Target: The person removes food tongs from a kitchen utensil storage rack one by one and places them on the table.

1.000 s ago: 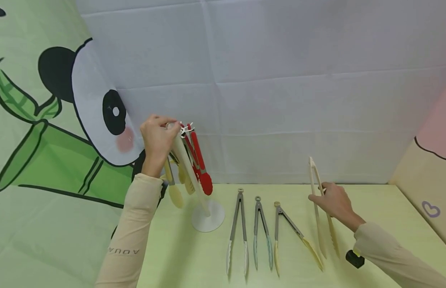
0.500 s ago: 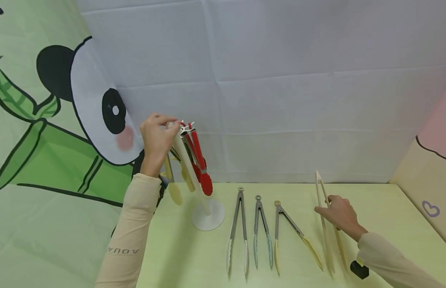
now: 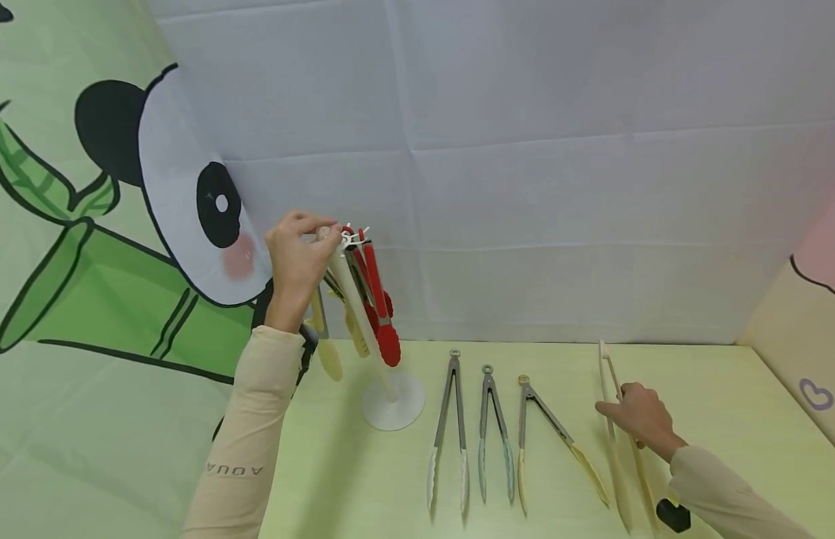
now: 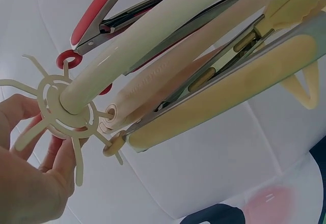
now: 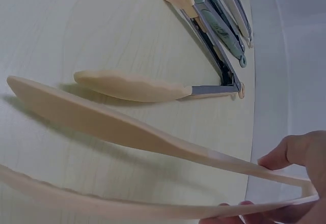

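My left hand point(image 3: 296, 258) grips the top of a white hanging stand point(image 3: 355, 299); in the left wrist view its fingers curl round the hub behind the hook ring point(image 4: 45, 94). Red-handled tongs point(image 3: 375, 281) and yellow tongs point(image 4: 219, 94) hang from the hooks. Far to the right, my right hand point(image 3: 643, 419) holds one-piece beige tongs point(image 5: 127, 132) near their bent end, thumb on one arm and fingers on the other. The arms stand apart, tips toward me, low over the table; whether they touch it I cannot tell.
Between the stand's round base point(image 3: 393, 404) and my right hand lie white-tipped tongs point(image 3: 448, 434), blue-green-tipped tongs point(image 3: 494, 434) and yellow-tipped tongs point(image 3: 559, 430), in a row on the table point(image 3: 337, 464). A white cloth backdrop point(image 3: 512, 224) rises behind the table's far edge.
My right hand has come down toward me and slightly right with the beige tongs. My left hand stays on the stand's top, while the hanging tongs have shifted round a little.
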Demonstrator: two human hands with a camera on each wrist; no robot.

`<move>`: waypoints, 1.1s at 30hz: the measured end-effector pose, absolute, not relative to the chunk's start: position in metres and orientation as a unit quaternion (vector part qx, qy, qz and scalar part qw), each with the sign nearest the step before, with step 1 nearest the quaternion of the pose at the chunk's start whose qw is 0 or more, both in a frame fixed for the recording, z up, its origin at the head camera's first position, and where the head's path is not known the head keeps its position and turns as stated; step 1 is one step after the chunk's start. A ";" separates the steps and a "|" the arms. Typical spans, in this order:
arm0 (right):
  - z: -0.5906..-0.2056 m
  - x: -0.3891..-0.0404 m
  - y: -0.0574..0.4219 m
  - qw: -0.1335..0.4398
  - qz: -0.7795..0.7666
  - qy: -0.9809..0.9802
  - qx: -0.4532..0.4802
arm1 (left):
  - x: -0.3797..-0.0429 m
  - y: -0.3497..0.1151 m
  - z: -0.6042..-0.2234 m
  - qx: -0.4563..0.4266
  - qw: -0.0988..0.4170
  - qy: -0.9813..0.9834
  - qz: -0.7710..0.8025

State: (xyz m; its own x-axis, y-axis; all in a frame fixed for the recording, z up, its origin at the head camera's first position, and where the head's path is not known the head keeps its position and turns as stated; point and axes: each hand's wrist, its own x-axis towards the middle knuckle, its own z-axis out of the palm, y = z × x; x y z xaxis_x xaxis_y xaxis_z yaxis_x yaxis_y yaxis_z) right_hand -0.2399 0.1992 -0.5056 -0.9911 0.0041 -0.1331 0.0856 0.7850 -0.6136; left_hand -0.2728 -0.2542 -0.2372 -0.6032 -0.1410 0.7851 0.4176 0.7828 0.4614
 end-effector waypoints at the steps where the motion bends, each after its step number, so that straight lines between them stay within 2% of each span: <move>1: -0.506 -0.240 0.200 0.065 -0.327 0.943 0.024 | -0.273 -0.254 -0.237 -0.082 0.438 -0.836 -0.320; 16: -0.525 -0.244 0.204 0.076 -0.309 0.947 0.033 | -0.274 -0.253 -0.237 -0.084 0.431 -0.837 -0.325; 33: -0.537 -0.241 0.200 0.056 -0.287 0.956 0.002 | -0.270 -0.256 -0.236 -0.082 0.427 -0.835 -0.338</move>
